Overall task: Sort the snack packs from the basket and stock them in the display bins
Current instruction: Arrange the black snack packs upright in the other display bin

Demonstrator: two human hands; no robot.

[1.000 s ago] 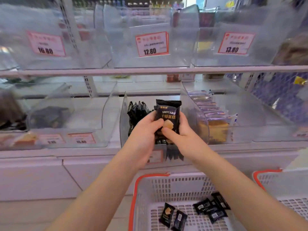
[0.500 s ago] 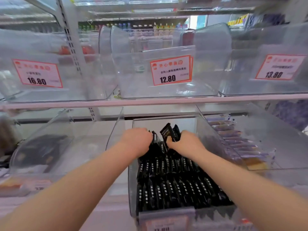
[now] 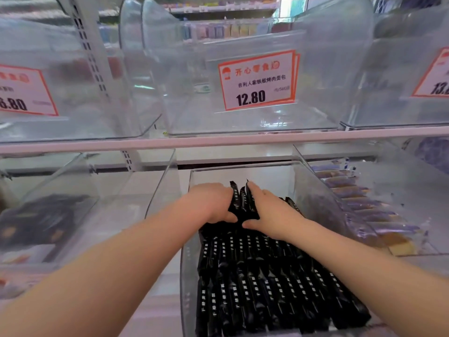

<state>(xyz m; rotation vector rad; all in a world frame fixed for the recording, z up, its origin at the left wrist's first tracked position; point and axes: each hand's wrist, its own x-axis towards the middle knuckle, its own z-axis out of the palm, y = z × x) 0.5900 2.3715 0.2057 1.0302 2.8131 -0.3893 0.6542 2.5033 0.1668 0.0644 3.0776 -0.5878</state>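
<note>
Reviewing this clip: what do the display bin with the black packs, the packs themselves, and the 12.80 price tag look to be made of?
Display bin: clear rigid plastic, probably acrylic; you see through its walls, and the edges catch glare.
Black snack packs: thin glossy film wrappers, likely plastic; they crinkle and shine, with white print.
Price tag: looks like printed paper or card, matte white with an orange border, behind the upper bin's clear front.

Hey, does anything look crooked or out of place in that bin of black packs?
Slightly. The back few black packs, between the left hand and right hand, stick up above the neat rows in the clear bin. Nothing looks spilled or torn.
</note>
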